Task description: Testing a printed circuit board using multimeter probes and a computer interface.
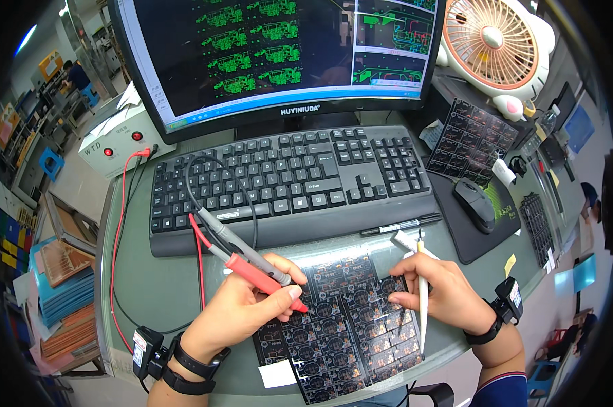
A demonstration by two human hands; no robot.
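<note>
In my left hand (235,315) are two test probes, a red probe (260,274) and a grey probe (238,243), gripped side by side. Their tips point down at a dark panel of circuit boards (330,339), and the left fingers are right over it. My right hand (446,292) is at the panel's right side, thumb and index finger bent toward its surface. A slim white pen-like tool (423,295) passes through the right fingers, lower end toward the panel's edge. Another dark board (272,346) lies partly under the panel, with a white paper slip (277,374) beside it.
Behind my hands is a black keyboard (286,183), below a monitor (272,108) with green board layouts. The probe leads run to a white power box (120,139). Right of it are a mouse (474,205), a leaning circuit panel (471,142), a marker (400,224) and a fan (493,41).
</note>
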